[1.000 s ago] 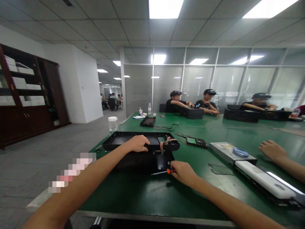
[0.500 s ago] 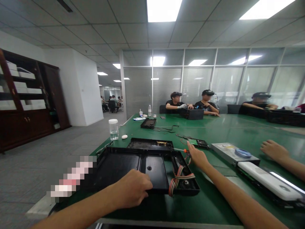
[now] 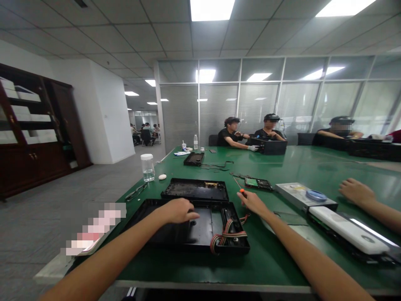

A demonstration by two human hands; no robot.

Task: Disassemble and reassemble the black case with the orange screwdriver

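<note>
My right hand (image 3: 254, 203) is closed around a screwdriver (image 3: 242, 190) with an orange band, its thin shaft pointing away and slightly left above the table. My left hand (image 3: 179, 210) hovers over the black casing (image 3: 200, 242), fingers loosely curled and thumb apart, with nothing visible in it. The casing lies open side up before me. Striped ribbon cables (image 3: 230, 234) hang over its right end. Directly behind it lies a second black panel (image 3: 194, 190), touching or nearly touching its far edge.
To the right are a drive (image 3: 293, 196) bearing a blue roll, a white device (image 3: 347, 228) and another person's hand (image 3: 357, 192). Beyond my right hand lies a green circuit board (image 3: 252, 182). Pliers (image 3: 136, 192) and a clear jar (image 3: 148, 168) stand left. Co-workers sit across the table.
My left hand has moved from the casing's near edge to above its far part. The screwdriver's shaft has swung from pointing left to pointing away. Across the table, a dark box has shifted right.
</note>
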